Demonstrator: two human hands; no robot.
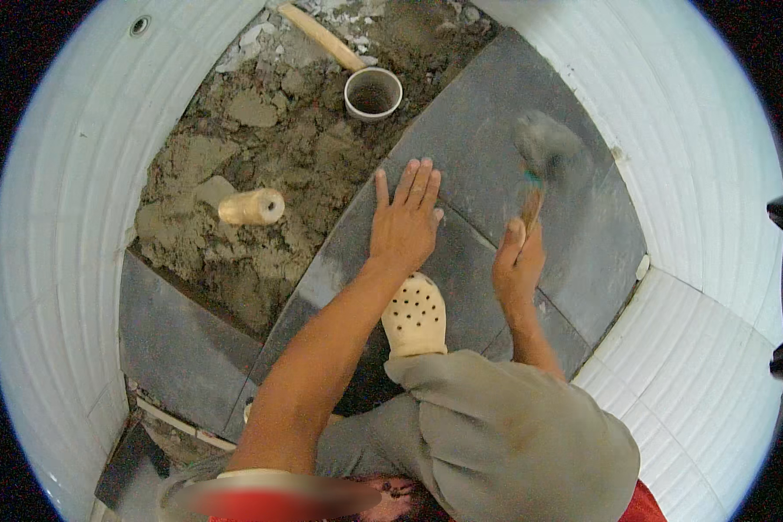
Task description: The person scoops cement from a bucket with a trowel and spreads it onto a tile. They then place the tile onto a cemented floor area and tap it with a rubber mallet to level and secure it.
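Surroundings: white tiled walls [52, 217] curve round the left, far and right sides of the floor; a bed of grey-brown mortar [261, 165] fills the far left part.
In the mortar: a white drain pipe opening [373, 93] stands at the far edge, a wooden handle [322, 36] lies just beyond it, and a tan spool-like roll [252, 207] lies to the left.
Dark floor tiles: several large grey ones; the far right tile [496, 130] carries both hands, and another tile [178, 339] lies near left.
Footwear: one cream perforated clog [416, 315] on the tile, just near of the left hand.
Left hand [404, 224]: spread flat, fingers extended, palm pressed on the dark tile.
Right hand [519, 261]: closed round the handle of a brush [539, 165], whose blurred bristles meet the tile farther out.
Count: two hands, one brush, one pipe, one roll.
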